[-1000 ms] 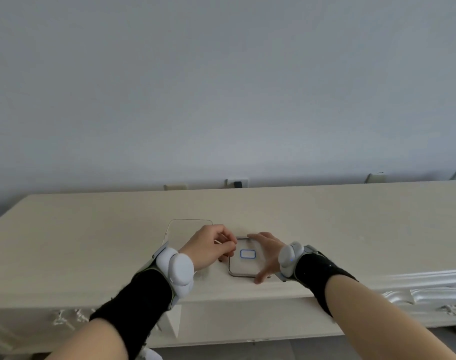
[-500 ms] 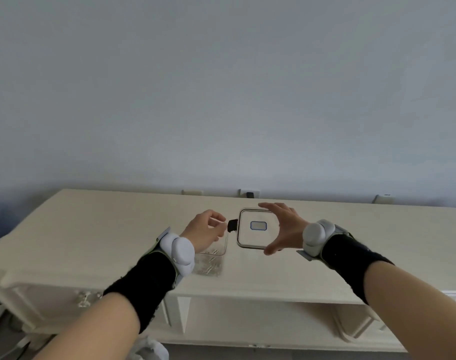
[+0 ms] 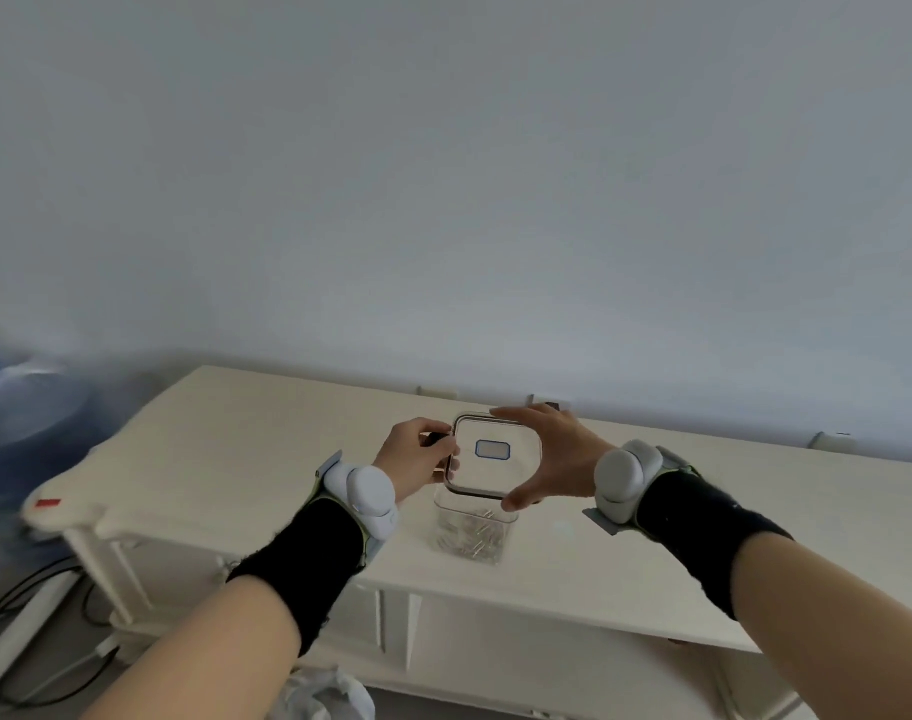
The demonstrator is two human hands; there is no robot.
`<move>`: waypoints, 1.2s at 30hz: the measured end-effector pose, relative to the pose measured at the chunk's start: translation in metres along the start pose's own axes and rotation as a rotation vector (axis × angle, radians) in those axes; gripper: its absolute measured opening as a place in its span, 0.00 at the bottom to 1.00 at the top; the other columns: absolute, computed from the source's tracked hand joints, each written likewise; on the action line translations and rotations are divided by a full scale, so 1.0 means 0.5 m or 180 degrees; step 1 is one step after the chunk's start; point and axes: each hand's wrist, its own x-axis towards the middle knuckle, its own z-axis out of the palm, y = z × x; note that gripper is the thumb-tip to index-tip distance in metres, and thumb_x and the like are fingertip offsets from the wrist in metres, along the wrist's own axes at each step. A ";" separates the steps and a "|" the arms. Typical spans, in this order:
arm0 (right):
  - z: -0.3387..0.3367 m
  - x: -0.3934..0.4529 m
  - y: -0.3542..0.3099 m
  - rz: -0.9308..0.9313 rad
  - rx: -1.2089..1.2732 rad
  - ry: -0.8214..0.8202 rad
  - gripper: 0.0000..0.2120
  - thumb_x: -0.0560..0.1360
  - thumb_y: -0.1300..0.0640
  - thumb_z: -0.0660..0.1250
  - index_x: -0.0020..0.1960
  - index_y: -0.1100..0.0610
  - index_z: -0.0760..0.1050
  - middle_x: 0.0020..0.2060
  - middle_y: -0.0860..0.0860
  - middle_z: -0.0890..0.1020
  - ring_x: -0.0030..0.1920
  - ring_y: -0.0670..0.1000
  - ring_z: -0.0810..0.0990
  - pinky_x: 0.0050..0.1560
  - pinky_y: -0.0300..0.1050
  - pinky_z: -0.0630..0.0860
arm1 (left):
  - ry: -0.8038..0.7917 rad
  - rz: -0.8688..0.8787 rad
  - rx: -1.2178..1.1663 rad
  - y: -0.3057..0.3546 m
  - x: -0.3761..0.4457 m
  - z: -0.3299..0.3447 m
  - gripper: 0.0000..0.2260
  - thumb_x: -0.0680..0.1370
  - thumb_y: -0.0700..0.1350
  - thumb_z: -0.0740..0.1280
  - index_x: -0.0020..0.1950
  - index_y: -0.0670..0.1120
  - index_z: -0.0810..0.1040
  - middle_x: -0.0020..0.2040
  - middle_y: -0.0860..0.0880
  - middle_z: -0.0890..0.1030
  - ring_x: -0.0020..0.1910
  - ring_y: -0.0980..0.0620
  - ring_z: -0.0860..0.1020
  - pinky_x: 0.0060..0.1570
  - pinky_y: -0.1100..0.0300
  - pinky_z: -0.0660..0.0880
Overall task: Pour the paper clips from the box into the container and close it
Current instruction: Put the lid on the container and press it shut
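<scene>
A clear square container (image 3: 472, 532) stands on the cream cabinet top (image 3: 267, 459), with paper clips (image 3: 469, 537) lying in its bottom. A clear square lid (image 3: 495, 459) with a blue-framed label hovers just above its mouth. My right hand (image 3: 552, 454) grips the lid's right side, thumb at the near edge and fingers over the far edge. My left hand (image 3: 417, 454) pinches the lid's left edge at a small dark tab. Whether the lid touches the rim is unclear. The paper clip box is not in view.
The cabinet's near edge runs below the container, with drawers underneath. A red sticker (image 3: 47, 503) marks the left corner. Blue water jugs (image 3: 23, 407) stand at far left, cables (image 3: 38, 595) lie on the floor, and wall sockets (image 3: 547, 400) sit behind.
The lid was lifted from the cabinet top by my right hand and now sits over the container. My left hand moved from the container to the lid's left edge. The view shifted.
</scene>
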 end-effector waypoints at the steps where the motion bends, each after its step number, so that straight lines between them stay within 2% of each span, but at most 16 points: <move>1: 0.008 0.007 -0.001 0.0027 -0.0009 0.0016 0.50 0.54 0.42 0.78 0.71 0.38 0.59 0.69 0.44 0.67 0.71 0.52 0.60 0.69 0.53 0.65 | 0.0069 0.0023 0.0138 -0.005 0.007 -0.008 0.12 0.77 0.34 0.64 0.60 0.34 0.74 0.41 0.41 0.79 0.32 0.49 0.78 0.33 0.62 0.78; 3: 0.024 0.022 -0.002 0.0092 -0.0028 0.0046 0.50 0.54 0.41 0.78 0.72 0.40 0.59 0.70 0.43 0.68 0.71 0.53 0.60 0.69 0.53 0.65 | 0.0281 0.0118 0.0472 -0.013 0.025 -0.017 0.10 0.75 0.35 0.68 0.55 0.36 0.77 0.44 0.40 0.81 0.32 0.49 0.79 0.33 0.64 0.80; 4: 0.034 0.034 0.000 0.0129 -0.0050 0.0035 0.51 0.53 0.40 0.78 0.72 0.41 0.59 0.70 0.43 0.68 0.71 0.53 0.60 0.69 0.54 0.66 | 0.0424 0.0161 0.0669 -0.019 0.037 -0.020 0.09 0.74 0.36 0.69 0.54 0.38 0.79 0.44 0.41 0.81 0.31 0.49 0.79 0.35 0.61 0.81; 7: 0.057 0.050 0.005 0.0257 -0.0142 -0.0038 0.52 0.54 0.40 0.77 0.73 0.42 0.58 0.70 0.43 0.68 0.70 0.54 0.61 0.68 0.53 0.66 | 0.0680 0.0215 0.1162 -0.033 0.057 -0.022 0.08 0.72 0.40 0.72 0.51 0.42 0.82 0.44 0.42 0.85 0.31 0.47 0.79 0.47 0.53 0.82; 10: 0.079 0.062 0.015 0.0344 -0.0138 -0.0115 0.53 0.54 0.40 0.78 0.73 0.44 0.57 0.70 0.44 0.69 0.69 0.55 0.62 0.67 0.52 0.66 | 0.0714 0.0192 0.1354 -0.053 0.070 -0.019 0.08 0.71 0.42 0.72 0.49 0.45 0.83 0.46 0.42 0.87 0.36 0.47 0.80 0.50 0.57 0.80; 14: 0.103 0.073 0.027 0.0446 -0.0110 -0.0237 0.53 0.54 0.40 0.78 0.73 0.44 0.56 0.69 0.44 0.70 0.69 0.55 0.62 0.66 0.52 0.67 | 0.0709 0.0060 0.1181 -0.078 0.082 -0.011 0.08 0.71 0.40 0.72 0.49 0.42 0.83 0.46 0.39 0.86 0.36 0.43 0.81 0.51 0.52 0.82; 17: 0.106 0.074 0.031 0.0486 0.0006 -0.0243 0.52 0.55 0.41 0.78 0.73 0.45 0.56 0.69 0.44 0.71 0.69 0.54 0.61 0.66 0.51 0.67 | 0.0717 0.0057 0.1006 -0.085 0.087 -0.011 0.10 0.71 0.38 0.72 0.52 0.41 0.83 0.47 0.37 0.86 0.34 0.44 0.79 0.49 0.51 0.82; 20: 0.111 0.073 0.034 0.0481 0.0058 -0.0258 0.52 0.56 0.42 0.78 0.74 0.45 0.56 0.69 0.45 0.70 0.70 0.54 0.60 0.67 0.52 0.66 | 0.0688 0.0025 0.0896 -0.088 0.088 -0.012 0.11 0.71 0.36 0.72 0.53 0.40 0.82 0.48 0.37 0.85 0.35 0.44 0.80 0.40 0.57 0.84; 23: 0.115 0.071 0.034 0.0485 0.0043 -0.0306 0.52 0.56 0.42 0.78 0.74 0.45 0.56 0.69 0.47 0.69 0.69 0.54 0.60 0.66 0.52 0.66 | 0.0562 -0.0091 0.0760 -0.088 0.084 -0.012 0.10 0.71 0.34 0.71 0.52 0.38 0.82 0.46 0.38 0.83 0.37 0.44 0.79 0.43 0.55 0.83; 27: 0.113 0.069 0.030 0.0488 0.0035 -0.0407 0.52 0.56 0.43 0.78 0.73 0.43 0.55 0.68 0.48 0.68 0.68 0.54 0.60 0.64 0.52 0.66 | 0.0428 -0.0182 0.0642 -0.086 0.078 -0.013 0.09 0.71 0.34 0.71 0.51 0.38 0.82 0.43 0.39 0.81 0.38 0.43 0.79 0.31 0.65 0.81; 32: 0.112 0.065 0.030 0.0490 -0.0018 -0.0537 0.50 0.57 0.46 0.79 0.73 0.41 0.55 0.67 0.48 0.66 0.67 0.54 0.60 0.62 0.50 0.66 | 0.0274 -0.0256 0.0456 -0.094 0.073 -0.011 0.06 0.72 0.34 0.71 0.46 0.41 0.80 0.43 0.39 0.80 0.39 0.42 0.78 0.39 0.56 0.83; 36: 0.109 0.066 0.027 0.0480 -0.0026 -0.0646 0.50 0.58 0.47 0.79 0.73 0.41 0.56 0.67 0.49 0.64 0.67 0.54 0.62 0.65 0.51 0.68 | 0.0247 -0.0296 0.0374 -0.097 0.076 -0.009 0.06 0.71 0.34 0.72 0.46 0.41 0.79 0.44 0.40 0.80 0.41 0.42 0.78 0.47 0.51 0.81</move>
